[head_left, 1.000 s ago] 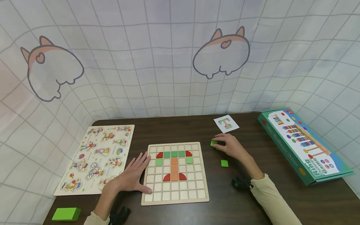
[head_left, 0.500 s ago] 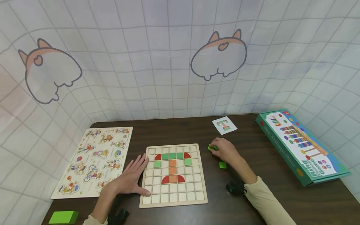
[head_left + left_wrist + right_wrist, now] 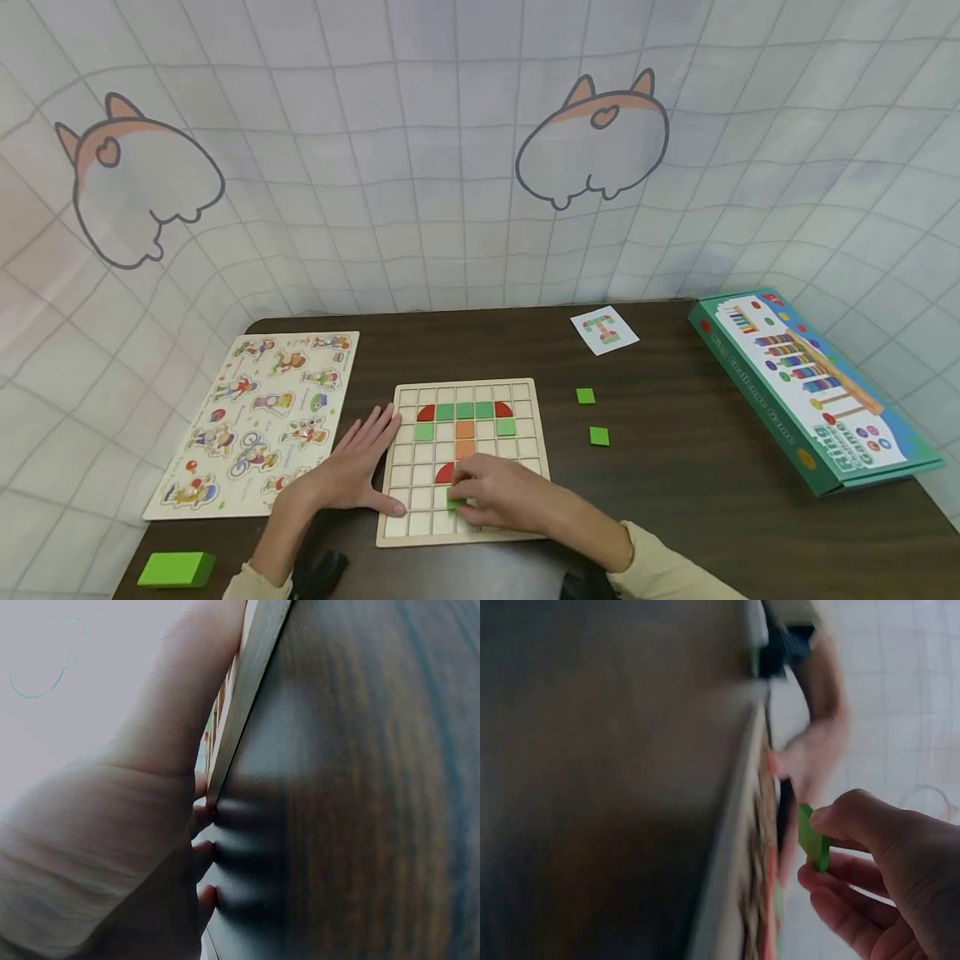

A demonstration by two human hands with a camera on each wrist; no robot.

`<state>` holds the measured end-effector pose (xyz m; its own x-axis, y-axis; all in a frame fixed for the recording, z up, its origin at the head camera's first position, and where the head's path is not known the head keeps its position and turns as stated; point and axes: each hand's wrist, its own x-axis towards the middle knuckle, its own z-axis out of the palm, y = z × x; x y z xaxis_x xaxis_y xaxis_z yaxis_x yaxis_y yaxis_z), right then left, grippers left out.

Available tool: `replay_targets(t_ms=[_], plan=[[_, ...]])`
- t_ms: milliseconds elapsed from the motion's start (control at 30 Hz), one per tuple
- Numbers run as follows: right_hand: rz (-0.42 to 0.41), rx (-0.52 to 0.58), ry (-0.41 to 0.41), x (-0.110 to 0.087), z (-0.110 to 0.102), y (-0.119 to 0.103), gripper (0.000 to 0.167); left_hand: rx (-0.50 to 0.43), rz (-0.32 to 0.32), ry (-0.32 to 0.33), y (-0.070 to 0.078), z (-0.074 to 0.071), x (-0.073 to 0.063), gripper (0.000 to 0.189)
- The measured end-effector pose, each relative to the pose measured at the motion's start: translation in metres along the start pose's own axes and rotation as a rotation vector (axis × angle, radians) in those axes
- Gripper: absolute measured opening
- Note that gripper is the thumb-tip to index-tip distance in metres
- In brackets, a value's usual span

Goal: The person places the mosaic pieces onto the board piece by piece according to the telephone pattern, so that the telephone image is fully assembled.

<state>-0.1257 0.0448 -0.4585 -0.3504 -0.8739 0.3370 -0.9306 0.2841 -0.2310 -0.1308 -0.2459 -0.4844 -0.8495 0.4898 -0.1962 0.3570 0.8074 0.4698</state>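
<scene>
A wooden grid board (image 3: 517,521) lies on the dark table, with green squares, orange squares and red quarter-round pieces set in its cells. My left hand (image 3: 352,467) rests along the board's left edge, fingers spread and thumb on the near-left corner. Over the lower middle of the board, my right hand (image 3: 510,496) pinches a green square tile (image 3: 814,838) between thumb and fingers. In the right wrist view the tile is held clear of the board. The right hand hides part of the lower rows. Two loose green square tiles (image 3: 585,396) lie right of the board.
A pattern card (image 3: 604,329) lies at the back right. The green game box (image 3: 817,392) is on the far right. Left of the board is a picture puzzle board (image 3: 258,417), and a green block (image 3: 176,570) sits at the near left.
My right hand has moved left and nearer, from the loose tiles to over the board, bringing one green square tile along. The left hand stays on the board's edge.
</scene>
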Motion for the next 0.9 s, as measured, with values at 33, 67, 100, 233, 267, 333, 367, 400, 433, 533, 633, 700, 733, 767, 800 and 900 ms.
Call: replay_targets(t_ms=[33,67,100,233,267,333,367,400,433,533,633,700,733,767,800,900], plan=[[-0.015,-0.005,-0.009,0.001,0.004,-0.003,0.009,0.002,-0.001,0.001,0.0,-0.001,0.001,0.128],[-0.025,-0.014,-0.012,0.003,0.007,-0.005,0.008,0.001,0.0,0.003,0.0,-0.001,0.002,0.128],[-0.031,-0.016,-0.01,0.005,0.009,-0.006,0.008,0.001,0.001,0.002,0.0,-0.002,0.002,0.128],[-0.047,-0.075,-0.013,0.009,0.014,-0.007,0.007,0.0,0.003,-0.007,-0.001,-0.001,0.003,0.129],[-0.053,-0.091,-0.018,0.01,0.015,-0.008,0.008,-0.002,0.005,-0.009,-0.001,-0.001,0.003,0.129],[-0.055,-0.126,-0.037,0.011,0.015,-0.01,0.01,-0.006,0.007,-0.01,-0.001,0.0,0.003,0.13],[-0.05,-0.141,-0.049,0.012,0.015,-0.011,0.011,-0.007,0.008,-0.009,-0.001,0.001,0.003,0.129],[-0.037,-0.15,-0.061,0.013,0.015,-0.012,0.012,-0.008,0.008,-0.008,-0.001,0.001,0.003,0.129],[-0.024,-0.162,-0.074,0.013,0.015,-0.013,0.012,-0.009,0.008,-0.006,-0.001,0.001,0.003,0.129],[0.012,-0.192,-0.109,0.015,0.014,-0.015,0.012,-0.012,0.006,-0.005,0.0,0.001,0.003,0.129],[0.023,-0.197,-0.117,0.015,0.015,-0.015,0.011,-0.013,0.002,-0.01,0.0,0.001,0.003,0.129],[0.02,-0.197,-0.106,0.014,0.015,-0.015,0.011,-0.014,0.0,-0.013,0.0,0.001,0.003,0.129],[0.019,-0.196,-0.101,0.014,0.016,-0.014,0.011,-0.015,-0.001,-0.014,0.0,0.001,0.003,0.129],[0.017,-0.197,-0.095,0.014,0.016,-0.014,0.011,-0.015,-0.002,-0.014,0.001,0.001,0.003,0.129],[0.016,-0.202,-0.09,0.014,0.016,-0.014,0.011,-0.016,-0.002,-0.014,0.001,0.0,0.003,0.129],[0.02,-0.218,-0.094,0.015,0.017,-0.015,0.01,-0.015,-0.001,-0.014,0.001,0.0,0.002,0.129]])
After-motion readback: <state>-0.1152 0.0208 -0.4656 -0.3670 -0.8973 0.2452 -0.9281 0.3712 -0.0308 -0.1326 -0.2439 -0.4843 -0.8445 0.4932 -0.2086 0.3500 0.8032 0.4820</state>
